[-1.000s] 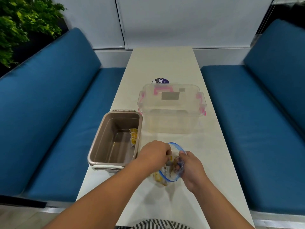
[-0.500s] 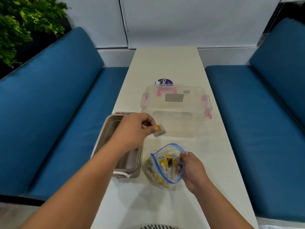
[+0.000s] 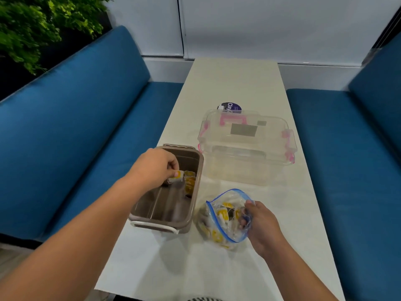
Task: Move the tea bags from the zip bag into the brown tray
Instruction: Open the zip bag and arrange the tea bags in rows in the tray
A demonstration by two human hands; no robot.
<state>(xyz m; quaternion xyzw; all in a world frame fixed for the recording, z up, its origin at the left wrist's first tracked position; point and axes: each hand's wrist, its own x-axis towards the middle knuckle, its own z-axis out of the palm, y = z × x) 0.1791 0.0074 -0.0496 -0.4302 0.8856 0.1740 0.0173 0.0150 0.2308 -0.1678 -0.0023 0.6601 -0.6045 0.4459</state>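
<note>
Left hand (image 3: 155,168) is pinching one tea bag (image 3: 176,177) over the brown tray (image 3: 188,210), right hand (image 3: 259,224) is gripping the open zip bag (image 3: 225,218) rim just beside it, clear lidded box (image 3: 247,146) sitting beyond both hands

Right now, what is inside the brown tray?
The brown tray holds yellow-tagged tea bags by its right wall; the left hand pinches another tea bag beside them, hiding the floor beneath.
</note>
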